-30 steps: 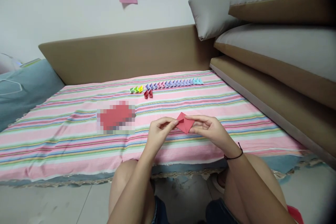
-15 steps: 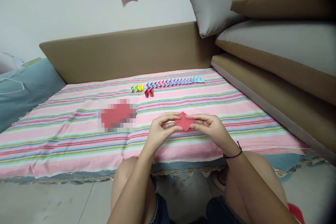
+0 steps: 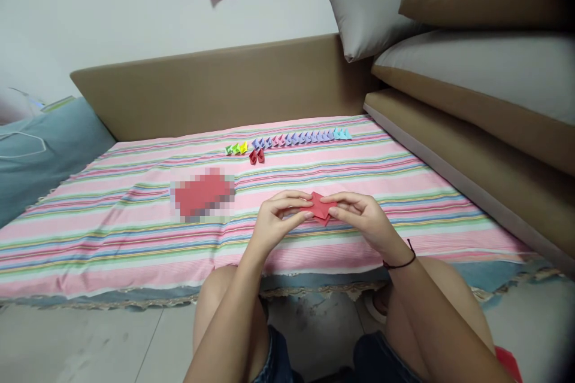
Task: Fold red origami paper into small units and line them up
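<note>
A small folded piece of red origami paper (image 3: 321,208) is held above the striped cloth, roughly diamond-shaped with its lower layers parted at the near point. My left hand (image 3: 279,218) pinches its left corner between thumb and fingers. On the opposite corner, my right hand (image 3: 359,215) closes thumb and fingers the same way; a dark cord circles that wrist. Farther back stand two dark red folded paper pieces (image 3: 257,157). Behind them runs a row of purple, pink and light blue folded pieces (image 3: 300,139), with green and yellow ones (image 3: 236,148) at its left.
A pixelated red patch (image 3: 202,192) lies left on the striped cloth (image 3: 135,239). Grey and brown cushions (image 3: 476,72) are stacked at the right. A brown backrest (image 3: 224,90) stands behind, and a blue-covered armrest (image 3: 49,143) at the left. My knees are at the cloth's front edge.
The red paper's near flap has been folded up or shifted, so a second layer shows beneath its front point. Both hands keep their hold; the view has shifted slightly.
</note>
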Demonstrator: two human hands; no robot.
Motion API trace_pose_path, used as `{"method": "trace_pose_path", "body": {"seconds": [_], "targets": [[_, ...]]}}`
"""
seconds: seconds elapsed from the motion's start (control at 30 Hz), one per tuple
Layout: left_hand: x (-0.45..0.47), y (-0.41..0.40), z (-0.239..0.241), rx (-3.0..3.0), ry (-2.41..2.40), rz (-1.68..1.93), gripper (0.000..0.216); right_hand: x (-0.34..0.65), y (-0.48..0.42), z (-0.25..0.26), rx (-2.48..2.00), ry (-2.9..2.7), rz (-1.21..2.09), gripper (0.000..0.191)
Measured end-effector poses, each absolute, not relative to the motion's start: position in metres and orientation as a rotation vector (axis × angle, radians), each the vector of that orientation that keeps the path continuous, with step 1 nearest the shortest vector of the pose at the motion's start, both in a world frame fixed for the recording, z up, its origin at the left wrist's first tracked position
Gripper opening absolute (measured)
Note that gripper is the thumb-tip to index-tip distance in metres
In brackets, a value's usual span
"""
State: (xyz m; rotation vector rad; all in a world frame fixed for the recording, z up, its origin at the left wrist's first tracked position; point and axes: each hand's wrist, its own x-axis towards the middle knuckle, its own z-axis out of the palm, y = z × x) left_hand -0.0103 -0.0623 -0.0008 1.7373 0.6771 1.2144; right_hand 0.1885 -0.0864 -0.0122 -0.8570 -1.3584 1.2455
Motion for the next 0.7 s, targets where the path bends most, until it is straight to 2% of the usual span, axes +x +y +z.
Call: {"method": "trace_pose_path", "body": {"seconds": [0.13, 0.4, 0.6, 0.7], "targets": [[-0.0089, -0.0621, -0.0014, 1.759, 0.657, 1.254, 0.025, 0.1854, -0.0854, -0.0145, -0.884, -1.349, 1.168, 0.021], [-0.005, -0.0668, 0.0037, 1.8, 0.754, 1.295, 0.007, 0.1803, -0.0872, -0.0146, -0.938, -1.352, 0.964, 0.017], [-0.0036, -0.0637, -0.0015, 1.678, 0.829, 1.296, 0.009, 0.1806, -0.0873, -0.0173, -0.901, -1.338, 1.075, 0.029], [-0.0027, -0.0641, -0.0038, 1.7, 0.86, 1.334, 0.009, 0.1799, -0.0867, -0.0172, -0.89, -1.348, 1.032, 0.024]]}}
